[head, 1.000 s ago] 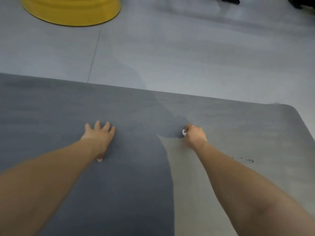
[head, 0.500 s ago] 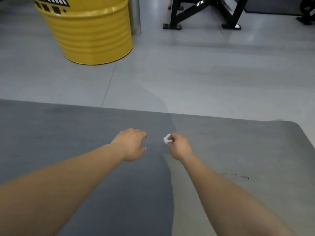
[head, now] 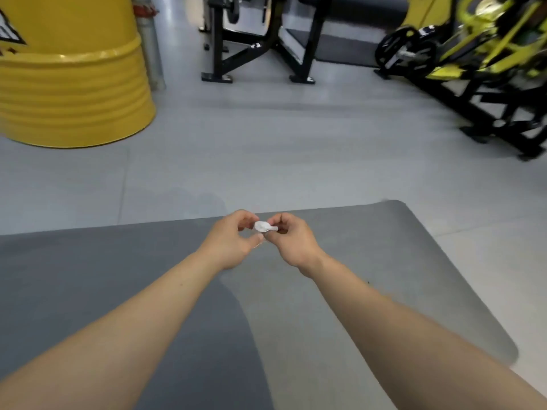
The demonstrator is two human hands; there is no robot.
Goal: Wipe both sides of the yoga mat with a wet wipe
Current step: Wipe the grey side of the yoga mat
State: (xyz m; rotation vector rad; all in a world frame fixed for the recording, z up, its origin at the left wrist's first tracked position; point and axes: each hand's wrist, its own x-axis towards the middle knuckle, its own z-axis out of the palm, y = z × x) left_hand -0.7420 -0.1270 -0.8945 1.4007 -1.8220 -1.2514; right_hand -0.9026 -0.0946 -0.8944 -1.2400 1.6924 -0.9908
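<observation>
Basically the wet wipe [head: 264, 226] is a tiny white wad, scrunched tight, pinched between both hands just above the far edge of the yoga mat [head: 384, 261]. Right hand [head: 291, 242] has its grip closed on one end w/ thumb and fingertips; left hand [head: 232, 242] nips the other end, rest of its fingers curled loose. Wipe looks v. light, limp and damp, so it'll likely tear or stay balled if tugged hard; prob best to tease it open by the corners, then press it flat under the palm for more contact. Mat lies flat on the pale floor [head: 266, 161], grey, rounded corners, w/ a darker area on the left and nearer part and a lighter, duller area on the right. Judging by how it lies, it's soft, floppy and bulky rather than heavy; for flipping, take a long edge or a corner w/ both hands and fold it over.
</observation>
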